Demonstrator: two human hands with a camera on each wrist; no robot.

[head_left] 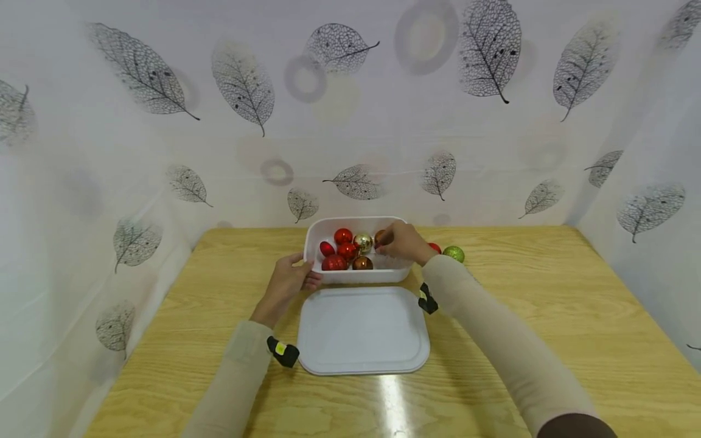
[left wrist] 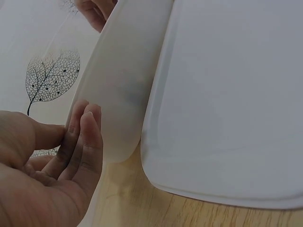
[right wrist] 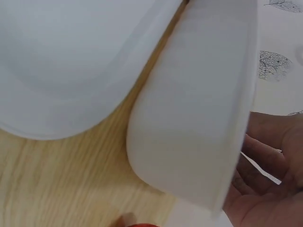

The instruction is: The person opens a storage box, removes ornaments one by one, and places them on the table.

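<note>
A white plastic box (head_left: 361,277) holds several Christmas balls: shiny red ones (head_left: 343,236), a gold one (head_left: 362,243) and a brown one (head_left: 362,263) among them. My left hand (head_left: 287,281) grips the box by its near left corner, thumb at the rim and fingers against the outer wall, as the left wrist view shows. Over the right end of the box reaches my right hand (head_left: 404,242), its fingertips beside another brown ball (head_left: 379,235). In the right wrist view the box wall (right wrist: 189,109) hides those fingertips, so a hold on that ball cannot be made out.
A flat white lid (head_left: 364,331) lies on the wooden table (head_left: 219,292) in front of the box. Right of the box are a glittery green ball (head_left: 453,253) and a red ball (head_left: 435,247), partly behind my right arm. A leaf-patterned curtain (head_left: 383,121) stands behind the table.
</note>
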